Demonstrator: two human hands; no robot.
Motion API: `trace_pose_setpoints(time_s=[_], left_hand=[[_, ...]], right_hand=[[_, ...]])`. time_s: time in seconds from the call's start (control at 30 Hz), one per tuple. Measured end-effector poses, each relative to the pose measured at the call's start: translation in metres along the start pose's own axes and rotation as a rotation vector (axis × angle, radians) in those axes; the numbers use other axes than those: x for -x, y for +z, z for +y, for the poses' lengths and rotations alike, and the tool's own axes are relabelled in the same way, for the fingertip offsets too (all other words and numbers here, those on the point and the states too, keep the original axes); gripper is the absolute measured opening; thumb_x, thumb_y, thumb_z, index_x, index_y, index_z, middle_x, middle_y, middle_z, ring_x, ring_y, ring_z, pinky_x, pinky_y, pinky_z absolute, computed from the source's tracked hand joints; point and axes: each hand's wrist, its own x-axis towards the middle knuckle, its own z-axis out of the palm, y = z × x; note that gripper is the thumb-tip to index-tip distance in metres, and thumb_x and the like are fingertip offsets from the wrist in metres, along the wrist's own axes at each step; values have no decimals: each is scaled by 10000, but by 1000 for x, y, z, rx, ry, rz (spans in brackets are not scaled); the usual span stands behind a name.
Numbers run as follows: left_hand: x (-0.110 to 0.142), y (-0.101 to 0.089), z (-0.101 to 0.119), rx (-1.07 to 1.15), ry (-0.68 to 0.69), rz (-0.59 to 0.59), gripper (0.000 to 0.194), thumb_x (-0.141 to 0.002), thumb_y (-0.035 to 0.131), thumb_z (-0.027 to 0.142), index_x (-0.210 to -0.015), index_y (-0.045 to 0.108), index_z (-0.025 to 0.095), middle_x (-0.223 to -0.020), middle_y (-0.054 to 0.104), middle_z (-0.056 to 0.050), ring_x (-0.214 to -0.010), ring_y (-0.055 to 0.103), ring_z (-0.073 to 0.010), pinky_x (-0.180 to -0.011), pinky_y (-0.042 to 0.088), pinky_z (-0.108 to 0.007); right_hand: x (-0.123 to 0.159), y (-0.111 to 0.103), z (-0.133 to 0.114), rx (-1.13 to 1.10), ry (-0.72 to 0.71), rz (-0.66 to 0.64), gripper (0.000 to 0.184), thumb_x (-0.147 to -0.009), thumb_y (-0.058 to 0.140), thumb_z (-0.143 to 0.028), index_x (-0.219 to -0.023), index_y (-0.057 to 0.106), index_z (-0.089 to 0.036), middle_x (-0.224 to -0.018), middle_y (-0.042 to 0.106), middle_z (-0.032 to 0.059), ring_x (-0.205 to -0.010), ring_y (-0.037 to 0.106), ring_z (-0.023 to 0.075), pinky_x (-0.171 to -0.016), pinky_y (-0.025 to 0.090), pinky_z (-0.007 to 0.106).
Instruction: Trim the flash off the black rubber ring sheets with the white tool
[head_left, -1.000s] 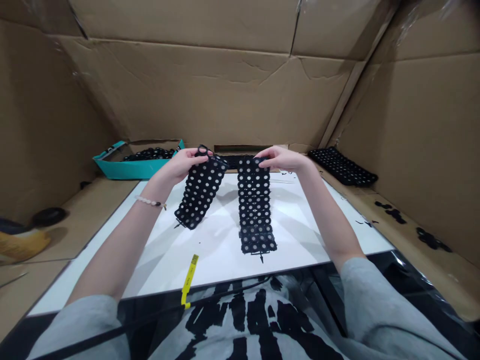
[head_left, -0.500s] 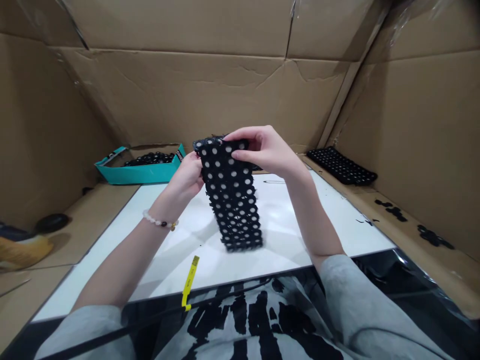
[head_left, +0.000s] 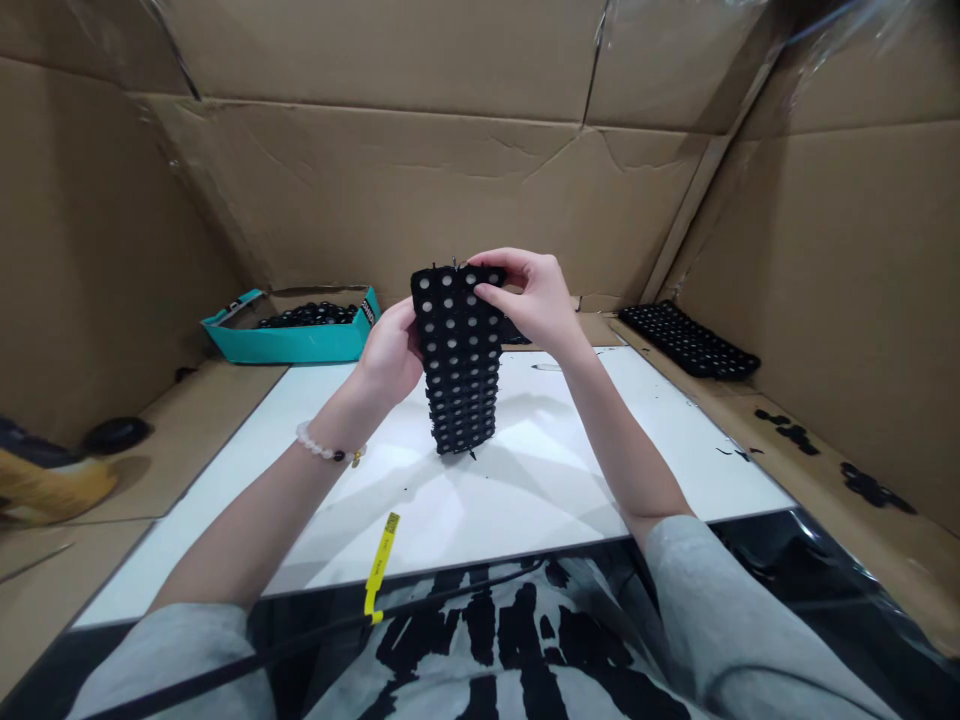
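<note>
Head view: black strips [head_left: 457,360] now stacked

My left hand [head_left: 390,360] and right hand [head_left: 521,300] are bare. White beads, one dark bead and a small gold charm make up the bracelet [head_left: 322,445] on my left wrist. I wear a grey top [head_left: 735,620] with long sleeves and a black print [head_left: 495,650], and a black cable [head_left: 315,635] crosses it.

No text can be read with certainty. The small black-and-white label [head_left: 368,310] on the teal cardboard tray [head_left: 277,345] and the print on the narrow yellow tag [head_left: 382,550] are too small to read.
</note>
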Motion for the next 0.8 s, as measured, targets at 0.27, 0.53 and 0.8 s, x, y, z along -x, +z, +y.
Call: trace_pose_setpoints(time_s=[0.27, 0.53, 0.8], left_hand=[[-4, -6, -2, -9, -21, -47, 253, -833, 627, 401, -929, 715, 183, -806, 721, -45, -864, 682, -250, -697, 533, -333], [1, -2, 4, 47, -52, 10, 179, -819, 604, 300, -897, 707, 176, -855, 722, -31, -920, 674, -239, -719, 531, -314], [11, 0, 10, -6, 0, -54, 327, -888, 551, 467, -943, 713, 189, -886, 721, -46, -976, 674, -272, -759, 545, -343]], right_hand=[[0, -3, -3, -58, 15, -30, 314, -822, 653, -340, -1086, 725, -186, -1118, 696, 50, -1108, 639, 223, -1020, 513, 431], [4, -8, -11, -90, -11, -86, 339, -855, 639, -340, -1146, 697, -175, -1160, 670, 65, -1145, 625, 229, -1023, 507, 426], [4, -5, -4, -16, -16, 5, 295, -852, 634, -305, -1110, 711, -185, -1134, 679, 47, -1108, 630, 211, -1031, 495, 407]])
